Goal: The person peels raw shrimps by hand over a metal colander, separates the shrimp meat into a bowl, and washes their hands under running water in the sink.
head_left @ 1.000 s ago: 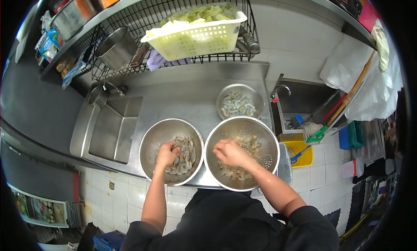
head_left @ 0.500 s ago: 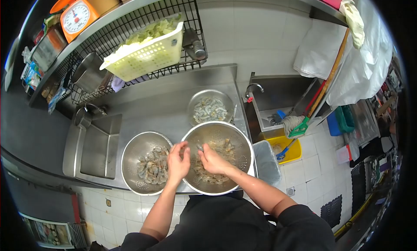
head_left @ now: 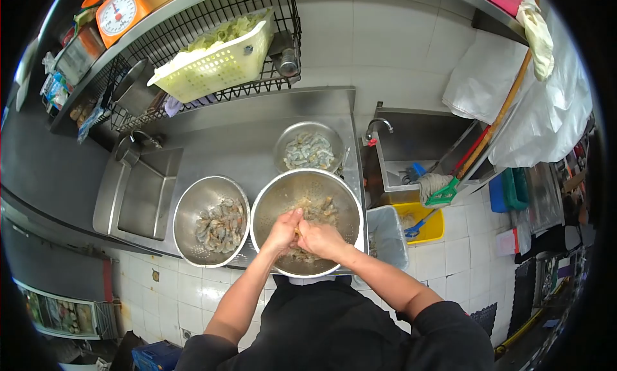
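My left hand [head_left: 283, 231] and my right hand [head_left: 320, 238] meet above the large right colander [head_left: 267, 201], their fingers pinched together around a shrimp, mostly hidden by the fingers. Brownish shells and shrimp pieces [head_left: 321, 210] lie in this colander under the hands. To the left stands a second perforated steel colander [head_left: 187, 207] with a heap of grey-brown shrimp in their shells [head_left: 220, 226]. Behind the right colander, a smaller steel bowl [head_left: 281, 141] holds pale, peeled-looking shrimp [head_left: 308, 150].
The steel counter [head_left: 218, 146] has a sink [head_left: 149, 197] at its left end. Above hangs a wire rack [head_left: 212, 14] with a yellow basket of leafy greens [head_left: 215, 66]. A grey plastic bin [head_left: 389, 233] and a yellow bucket [head_left: 432, 224] stand at the right.
My left hand has moved from beside the left colander to meet my right hand, and its fingers have closed. The view has shifted a little, so the bowls appear higher and further left.
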The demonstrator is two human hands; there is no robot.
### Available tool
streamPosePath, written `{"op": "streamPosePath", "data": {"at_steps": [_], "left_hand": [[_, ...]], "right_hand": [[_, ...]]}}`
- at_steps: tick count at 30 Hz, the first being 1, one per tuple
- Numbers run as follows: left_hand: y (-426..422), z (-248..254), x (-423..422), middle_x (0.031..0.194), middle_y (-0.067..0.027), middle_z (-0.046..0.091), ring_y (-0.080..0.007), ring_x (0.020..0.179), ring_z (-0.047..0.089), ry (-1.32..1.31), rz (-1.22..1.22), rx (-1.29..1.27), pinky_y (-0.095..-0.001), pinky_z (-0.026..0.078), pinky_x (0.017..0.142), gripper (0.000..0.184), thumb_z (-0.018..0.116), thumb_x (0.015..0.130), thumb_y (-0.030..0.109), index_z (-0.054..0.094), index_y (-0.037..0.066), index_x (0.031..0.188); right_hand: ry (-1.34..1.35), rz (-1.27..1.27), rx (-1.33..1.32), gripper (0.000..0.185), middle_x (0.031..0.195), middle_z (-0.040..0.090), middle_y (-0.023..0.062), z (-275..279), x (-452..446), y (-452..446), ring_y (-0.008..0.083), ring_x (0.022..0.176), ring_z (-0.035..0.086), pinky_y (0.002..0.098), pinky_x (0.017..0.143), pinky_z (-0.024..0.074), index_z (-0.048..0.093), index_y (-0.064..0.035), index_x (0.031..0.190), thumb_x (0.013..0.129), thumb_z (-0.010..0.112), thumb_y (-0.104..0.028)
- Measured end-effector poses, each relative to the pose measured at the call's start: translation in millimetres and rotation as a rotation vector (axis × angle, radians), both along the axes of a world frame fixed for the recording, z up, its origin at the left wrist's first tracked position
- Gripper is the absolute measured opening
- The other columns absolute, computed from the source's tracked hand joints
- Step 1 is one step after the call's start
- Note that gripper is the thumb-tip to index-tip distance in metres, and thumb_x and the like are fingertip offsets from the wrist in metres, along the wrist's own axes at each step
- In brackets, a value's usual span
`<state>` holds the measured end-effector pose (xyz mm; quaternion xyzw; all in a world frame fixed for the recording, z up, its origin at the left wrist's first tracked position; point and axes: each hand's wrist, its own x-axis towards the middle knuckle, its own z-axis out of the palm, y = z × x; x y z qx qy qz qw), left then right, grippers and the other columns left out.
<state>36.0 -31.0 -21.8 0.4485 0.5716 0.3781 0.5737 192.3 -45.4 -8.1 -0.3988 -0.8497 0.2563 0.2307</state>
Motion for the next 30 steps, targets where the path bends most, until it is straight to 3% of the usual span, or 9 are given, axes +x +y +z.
{"op": "streamPosePath", "data": {"at_steps": [2, 6, 8, 10, 13, 16, 17, 26, 30], "left_hand": [[2, 8, -16, 0.063, 0.0008, 0.046, -0.0086, 0.048, 0.041, -0.383, -0.026, -0.303, -0.0251, 0.035, 0.044, 0.032, 0.048, 0.101, 0.036, 0.054, 0.008, 0.087], [17, 4, -36, 0.061, 0.0008, 0.041, -0.0090, 0.047, 0.037, -0.383, 0.143, -0.254, -0.0251, 0.034, 0.043, 0.032, 0.047, 0.101, 0.039, 0.053, 0.010, 0.088], [20, -2, -41, 0.061, 0.0016, 0.039, -0.0096, 0.048, 0.039, -0.448, 0.250, -0.145, -0.0257, 0.036, 0.045, 0.033, 0.046, 0.102, 0.039, 0.054, 0.009, 0.092], [23, 4, -47, 0.067, 0.0002, 0.049, -0.0101, 0.059, 0.049, -0.470, 0.220, -0.212, -0.0267, 0.041, 0.055, 0.030, 0.047, 0.102, 0.035, 0.057, 0.007, 0.102], [24, 4, -55, 0.101, -0.0049, 0.066, -0.0123, 0.088, 0.059, -0.540, 0.112, -0.101, -0.0300, 0.045, 0.076, 0.025, 0.051, 0.100, 0.019, 0.059, 0.005, 0.119], [22, 9, -59, 0.104, -0.0068, 0.066, -0.0128, 0.092, 0.060, -0.736, 0.099, -0.103, -0.0303, 0.047, 0.079, 0.023, 0.054, 0.098, 0.012, 0.059, 0.003, 0.119], [23, 8, -61, 0.104, -0.0068, 0.066, -0.0128, 0.092, 0.060, -0.744, 0.087, -0.115, -0.0303, 0.047, 0.079, 0.023, 0.054, 0.098, 0.012, 0.059, 0.003, 0.119], [29, -2, -63, 0.104, -0.0101, 0.065, -0.0182, 0.095, 0.062, -0.854, 0.123, -0.237, -0.0318, 0.051, 0.086, 0.027, 0.059, 0.093, 0.005, 0.058, -0.005, 0.119], [36, 2, -71, 0.102, -0.0095, 0.065, -0.0181, 0.092, 0.063, -0.874, 0.025, -0.247, -0.0299, 0.051, 0.083, 0.026, 0.060, 0.092, 0.004, 0.059, -0.004, 0.117]], "right_hand": [[0.037, 0.004, -0.056, 0.021, 0.079, 0.063, 0.0225, 7, -3, 0, 0.0411, 0.069, 0.063, 0.0496, 0.058, 0.0498, 0.049, -0.0008, 0.093, 0.087, 0.056, -0.020], [0.141, -0.248, -0.171, 0.027, 0.083, 0.062, 0.0251, -1, -13, 18, 0.0432, 0.076, 0.063, 0.0518, 0.066, 0.0482, 0.049, 0.0010, 0.101, 0.089, 0.055, -0.022], [-0.124, -0.429, 0.366, 0.043, 0.085, 0.063, 0.0283, 0, -15, 29, 0.0449, 0.082, 0.062, 0.0542, 0.074, 0.0462, 0.047, 0.0046, 0.119, 0.091, 0.053, -0.028], [-0.137, -0.497, 0.413, 0.042, 0.089, 0.061, 0.0316, 2, -21, 37, 0.0444, 0.088, 0.061, 0.0530, 0.078, 0.0443, 0.049, 0.0053, 0.119, 0.094, 0.051, -0.028], [0.172, -0.212, -0.284, 0.033, 0.093, 0.062, 0.0308, 11, -36, 35, 0.0467, 0.092, 0.060, 0.0521, 0.083, 0.0453, 0.052, 0.0092, 0.114, 0.097, 0.044, -0.018], [0.128, -0.244, -0.333, 0.031, 0.099, 0.062, 0.0315, 12, -64, 20, 0.0481, 0.094, 0.060, 0.0504, 0.082, 0.0467, 0.052, 0.0060, 0.116, 0.098, 0.043, -0.018], [0.267, -0.302, -0.108, 0.030, 0.094, 0.062, 0.0319, -4, -74, 15, 0.0479, 0.092, 0.060, 0.0506, 0.080, 0.0470, 0.051, 0.0071, 0.115, 0.096, 0.044, -0.015], [0.303, -0.601, -0.095, 0.022, 0.077, 0.061, 0.0296, 0, -108, 4, 0.0482, 0.076, 0.061, 0.0494, 0.064, 0.0483, 0.055, 0.0052, 0.098, 0.088, 0.051, -0.013], [0.287, -0.479, -0.256, 0.025, 0.077, 0.062, 0.0291, 27, -87, 4, 0.0477, 0.076, 0.061, 0.0518, 0.069, 0.0487, 0.056, 0.0056, 0.100, 0.088, 0.049, -0.015]]}}
